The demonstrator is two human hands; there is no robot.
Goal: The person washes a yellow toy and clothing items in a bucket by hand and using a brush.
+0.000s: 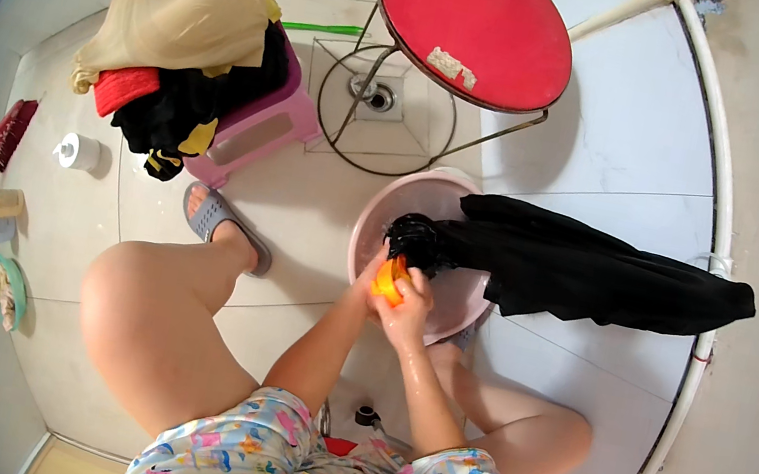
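Both hands meet at frame centre over the pink basin point(371, 225): left hand point(371, 271) and right hand point(408, 308) have fingers curled round an orange soap bar point(388, 279). Wet black garment point(586, 274) touches it, draped right over the basin rim.

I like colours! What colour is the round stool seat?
Red: the stool seat shows best in the head view.

Single view: head-worn fisheye camera, looking steeply down from above a seated person. Knees and forearms enter from the lower edge. Pink basin point(384, 212) sits near centre, close below the lens; red stool point(475, 22) lies further off at top. Tiled floor point(306, 194) lines curve toward the rim.
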